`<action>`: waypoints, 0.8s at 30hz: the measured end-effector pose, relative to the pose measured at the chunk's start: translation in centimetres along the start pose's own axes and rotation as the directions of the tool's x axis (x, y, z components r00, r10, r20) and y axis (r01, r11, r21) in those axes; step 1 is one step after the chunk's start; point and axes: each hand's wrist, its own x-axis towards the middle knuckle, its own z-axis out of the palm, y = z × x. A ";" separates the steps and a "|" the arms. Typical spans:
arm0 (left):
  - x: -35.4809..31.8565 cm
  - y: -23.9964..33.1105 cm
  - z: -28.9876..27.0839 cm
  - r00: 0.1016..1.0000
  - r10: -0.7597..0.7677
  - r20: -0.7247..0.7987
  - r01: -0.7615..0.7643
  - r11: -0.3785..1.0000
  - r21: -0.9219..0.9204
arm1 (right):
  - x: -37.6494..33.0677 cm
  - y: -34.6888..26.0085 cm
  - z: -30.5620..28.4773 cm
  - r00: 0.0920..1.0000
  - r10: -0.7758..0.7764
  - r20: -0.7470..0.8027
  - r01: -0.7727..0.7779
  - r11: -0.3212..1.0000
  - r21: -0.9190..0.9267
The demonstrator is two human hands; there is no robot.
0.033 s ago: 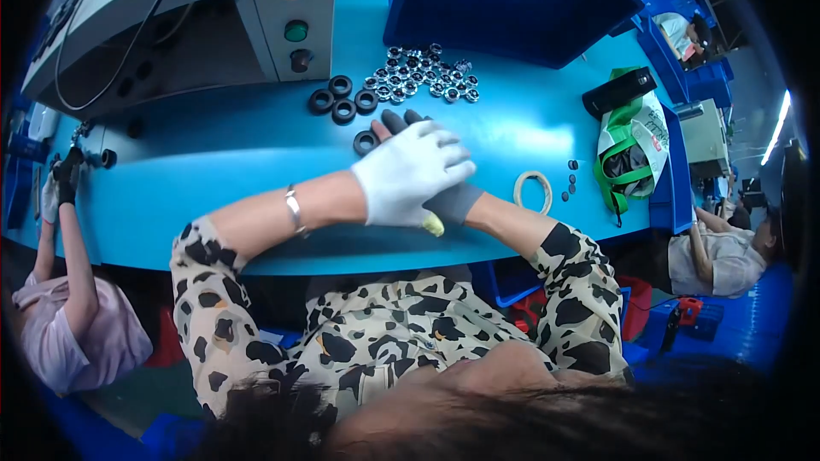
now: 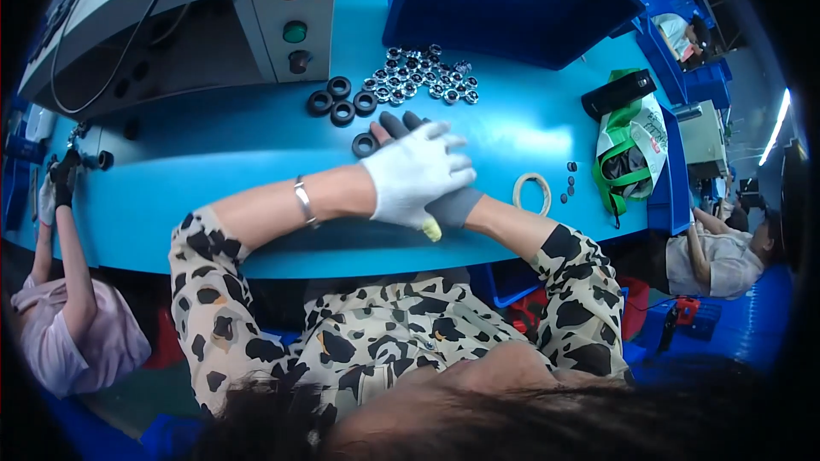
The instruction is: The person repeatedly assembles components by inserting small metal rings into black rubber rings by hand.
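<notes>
Presently, the left hand point(image 2: 416, 172), in a white knit glove, is laid across the right hand point(image 2: 427, 177), whose dark grey glove shows only at the fingertips and wrist; whether either grasps anything cannot be told. The nearest black rubber ring point(image 2: 365, 144) lies on the smooth blue worktop point(image 2: 213, 162) just beside the fingers, three more rings point(image 2: 341, 104) and a heap of small metal bearings point(image 2: 423, 77) beyond. The step is judged a glove adjustment, after which an uncovered hand would be required for picking up a ring

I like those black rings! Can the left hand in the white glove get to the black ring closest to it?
Probably yes. The left hand lies on top of the right hand, and the nearest black ring sits right beside its fingertips on the blue table, with nothing between them.
</notes>
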 end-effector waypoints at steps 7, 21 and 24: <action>-0.1 -2.7 3.7 0.985 0.171 0.002 -0.166 0.963 -0.211 | 0.3 -0.4 1.9 0.999 0.035 0.026 -0.039 0.988 0.148; -1.3 -1.4 3.6 0.987 0.117 -0.109 -0.126 0.989 -0.079 | -1.6 1.8 2.9 0.987 -0.033 -0.158 0.108 0.863 0.493; -2.1 -0.3 4.0 0.882 -0.118 -0.457 0.078 0.991 -0.107 | -2.3 2.5 3.0 0.980 -0.026 -0.199 0.132 0.830 0.542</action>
